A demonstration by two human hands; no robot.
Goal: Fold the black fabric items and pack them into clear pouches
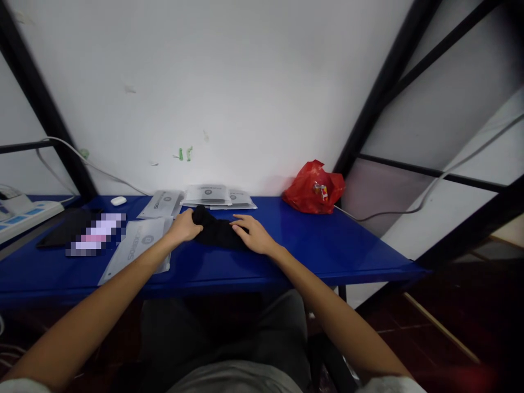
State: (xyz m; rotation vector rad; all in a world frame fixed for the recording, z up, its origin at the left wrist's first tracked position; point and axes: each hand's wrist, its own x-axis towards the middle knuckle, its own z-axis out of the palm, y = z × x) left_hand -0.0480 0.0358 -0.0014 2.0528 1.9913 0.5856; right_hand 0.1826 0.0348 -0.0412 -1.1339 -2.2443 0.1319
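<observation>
Packets (208, 191) along the back of the blue desk (327, 240), close to the wall (262, 98): one at left, another overlapping a third just beside it. Fourth packet (135, 245) nearer the front edge, partly hidden behind the left forearm (135, 273). Farther left, a pixelated screen (96, 234) next to a black slab (57, 233), with a white case (118, 201) behind and a power strip (36, 215) at the far edge. Red bag (313, 188) at the back right, well apart from both hands, with a cable (444, 176) running off to its right.

Black cloth (219, 232) bunched on the desk, just in front of the back packets. Lies between the hands: left end in the closed fingers of the left hand (185, 225), right end beneath the right hand (254, 234), laid over it with fingers extended and gripping nothing. Cannot tell how the cloth is folded.
</observation>
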